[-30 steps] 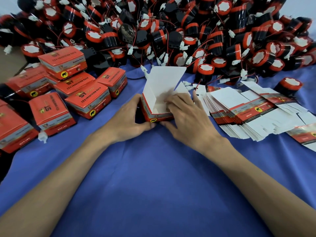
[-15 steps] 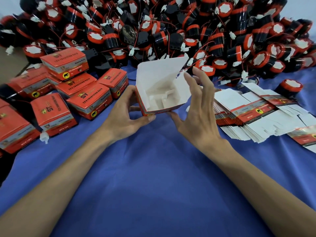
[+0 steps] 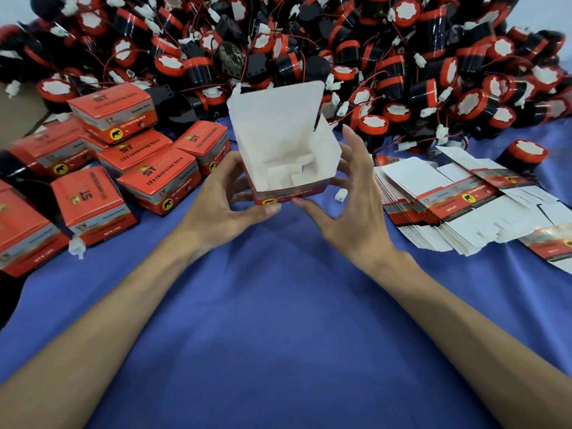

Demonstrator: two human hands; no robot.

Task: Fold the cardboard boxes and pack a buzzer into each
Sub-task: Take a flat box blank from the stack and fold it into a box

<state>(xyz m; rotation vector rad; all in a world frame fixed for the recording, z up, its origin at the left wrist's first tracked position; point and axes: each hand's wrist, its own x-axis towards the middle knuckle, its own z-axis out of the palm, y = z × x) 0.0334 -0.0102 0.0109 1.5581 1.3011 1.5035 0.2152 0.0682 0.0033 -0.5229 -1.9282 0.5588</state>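
1. Gripping the folded box (image 3: 288, 156) over the blue cloth (image 3: 278, 335) with the left hand (image 3: 223, 199), thumb under the front edge, fingers behind the left wall.
2. Splaying the right hand (image 3: 349, 196) beside the right wall, fingers straight, thumb touching the lower front edge, clasping nothing.
3. Gaping upward and empty, lid flap (image 3: 275, 113) standing on the far side.
4. Lying straight beyond that flap: the buzzer pile (image 3: 309, 57), probably easiest reached by the freer right hand.

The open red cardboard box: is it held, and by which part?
The left hand grips the open red cardboard box at its lower left corner; the right hand only touches its right side with straight fingers.
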